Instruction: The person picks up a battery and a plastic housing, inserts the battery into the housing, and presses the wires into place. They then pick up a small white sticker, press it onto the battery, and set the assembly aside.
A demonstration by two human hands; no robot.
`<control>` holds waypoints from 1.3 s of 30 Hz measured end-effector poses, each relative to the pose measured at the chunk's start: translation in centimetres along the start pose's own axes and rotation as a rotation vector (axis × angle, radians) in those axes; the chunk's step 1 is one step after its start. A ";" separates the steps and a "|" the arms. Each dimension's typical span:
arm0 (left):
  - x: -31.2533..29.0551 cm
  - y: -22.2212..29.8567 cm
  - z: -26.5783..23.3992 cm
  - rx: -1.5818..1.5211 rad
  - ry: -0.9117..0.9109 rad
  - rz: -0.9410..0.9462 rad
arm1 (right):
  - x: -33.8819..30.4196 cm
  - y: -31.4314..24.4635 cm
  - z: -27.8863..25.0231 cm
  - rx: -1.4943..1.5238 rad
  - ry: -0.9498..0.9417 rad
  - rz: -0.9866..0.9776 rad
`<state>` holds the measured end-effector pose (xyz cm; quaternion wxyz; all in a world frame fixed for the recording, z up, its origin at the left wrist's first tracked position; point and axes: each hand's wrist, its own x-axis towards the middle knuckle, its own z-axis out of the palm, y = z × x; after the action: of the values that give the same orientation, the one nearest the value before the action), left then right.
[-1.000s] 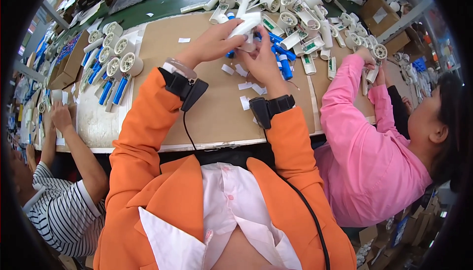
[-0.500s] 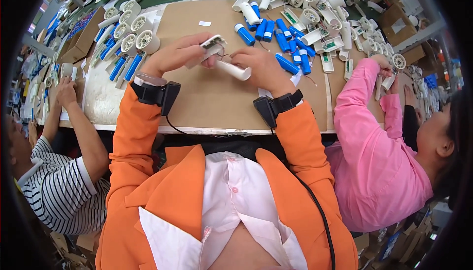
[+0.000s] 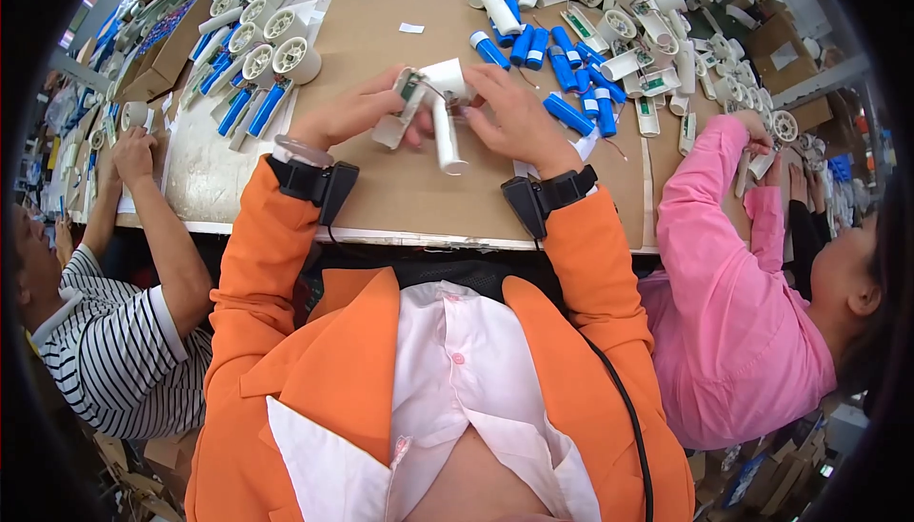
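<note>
My left hand (image 3: 354, 108) is closed on a white half-shell handle (image 3: 390, 130) that carries a small green circuit board (image 3: 411, 86). My right hand (image 3: 519, 120) grips a short white round housing (image 3: 444, 75), turned with its side toward me. Thin wires run between the two pieces. Below the housing a slim white handle piece (image 3: 447, 141) points down toward me; how it joins the housing is hidden. Both hands are raised over a brown cardboard sheet (image 3: 381, 200).
Blue cylindrical batteries (image 3: 568, 114) lie loose at the right, before a heap of white housings and shells (image 3: 624, 65). At the left stand round white housings (image 3: 296, 60) with blue batteries attached. One co-worker's striped sleeve (image 3: 143, 360) is at left, another's pink sleeve (image 3: 700, 189) at right.
The round white housing has come into view between my hands. The slim handle piece has swung from slanting right to pointing down. The whole view has shifted slightly.
</note>
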<state>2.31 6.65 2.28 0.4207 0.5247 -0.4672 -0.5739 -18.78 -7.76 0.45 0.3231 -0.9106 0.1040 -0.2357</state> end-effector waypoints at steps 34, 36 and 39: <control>5.2 0.0 2.7 0.871 0.421 0.357 | 1.0 3.6 -0.5 -0.556 0.257 0.014; 5.3 -0.2 2.8 0.906 0.463 0.327 | 1.2 3.2 -0.7 -0.570 0.225 0.122; 5.3 -0.4 2.8 0.979 0.603 0.377 | 1.3 2.8 -1.1 -0.596 0.172 0.333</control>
<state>-1.02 1.84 0.79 0.3387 0.7052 -0.6219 -0.0338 -18.27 -10.98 -0.10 0.0673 -0.9122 0.3422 -0.2149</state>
